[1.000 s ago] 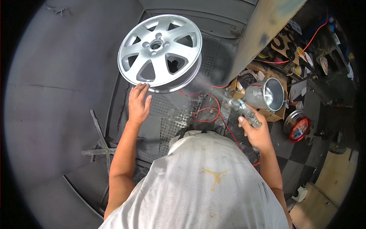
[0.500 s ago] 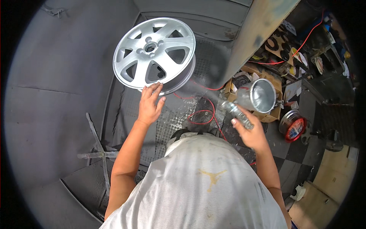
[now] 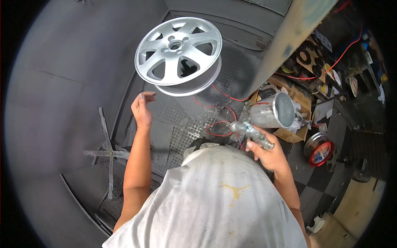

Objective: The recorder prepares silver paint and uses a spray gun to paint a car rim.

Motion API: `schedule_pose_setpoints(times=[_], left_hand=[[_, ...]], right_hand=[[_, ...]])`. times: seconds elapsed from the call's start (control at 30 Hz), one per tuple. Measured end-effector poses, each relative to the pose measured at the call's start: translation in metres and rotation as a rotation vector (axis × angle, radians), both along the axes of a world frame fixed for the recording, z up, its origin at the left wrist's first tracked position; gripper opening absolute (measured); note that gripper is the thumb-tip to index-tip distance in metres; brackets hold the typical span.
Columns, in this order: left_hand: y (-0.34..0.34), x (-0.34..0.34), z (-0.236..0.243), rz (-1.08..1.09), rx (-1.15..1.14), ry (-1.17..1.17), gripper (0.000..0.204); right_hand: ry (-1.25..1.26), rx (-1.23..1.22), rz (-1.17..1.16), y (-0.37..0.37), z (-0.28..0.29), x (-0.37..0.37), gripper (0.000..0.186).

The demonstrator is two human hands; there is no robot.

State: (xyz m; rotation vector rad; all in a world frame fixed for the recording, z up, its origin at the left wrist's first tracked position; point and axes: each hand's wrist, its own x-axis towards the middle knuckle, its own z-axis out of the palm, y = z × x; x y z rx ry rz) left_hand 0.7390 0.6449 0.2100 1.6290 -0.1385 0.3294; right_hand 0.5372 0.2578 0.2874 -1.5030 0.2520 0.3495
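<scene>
A silver alloy wheel (image 3: 171, 68) with several spokes sits raised above the floor at the upper middle, its face tilted up toward me. What holds it up is hidden beneath it. My left hand (image 3: 142, 109) is just off the wheel's near left edge, empty, with its fingers loosely bent and pointing right. In my right hand (image 3: 269, 153) is a metal spray gun (image 3: 248, 131), gripped by its handle. The gun's large silver cup (image 3: 264, 113) stands above it, and its nozzle end points left and forward, apart from the wheel.
A red hose (image 3: 235, 118) loops across the floor between wheel and gun. Left of my arm stands a grey-coated cross-shaped stand (image 3: 111, 153). Rightward are a cardboard box (image 3: 289, 134), a red-rimmed round object (image 3: 320, 153), cluttered shelving, and a panel edge (image 3: 281, 47).
My left hand has drawn back from the wheel's near edge, moving left. The spray gun has come slightly left and nearer to me. The whole view has shifted a little.
</scene>
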Motion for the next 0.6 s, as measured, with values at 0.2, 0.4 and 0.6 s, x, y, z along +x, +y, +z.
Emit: schedule_pose_setpoints(times=[0.2, 0.4, 0.6], left_hand=[[-0.007, -0.082, -0.039, 0.219, 0.03, 0.115, 0.053], [-0.097, -0.194, -0.053, -0.335, 0.269, 0.416, 0.035], [-0.155, -0.171, 0.019, -0.756, 0.382, 0.25, 0.029]], right_hand=[[-0.047, 0.178, 0.192, -0.002, 0.006, -0.003, 0.055], [-0.162, 0.17, 0.133, -0.006, 0.002, 0.007, 0.058], [-0.209, 0.112, 0.156, -0.002, 0.018, 0.033, 0.055]])
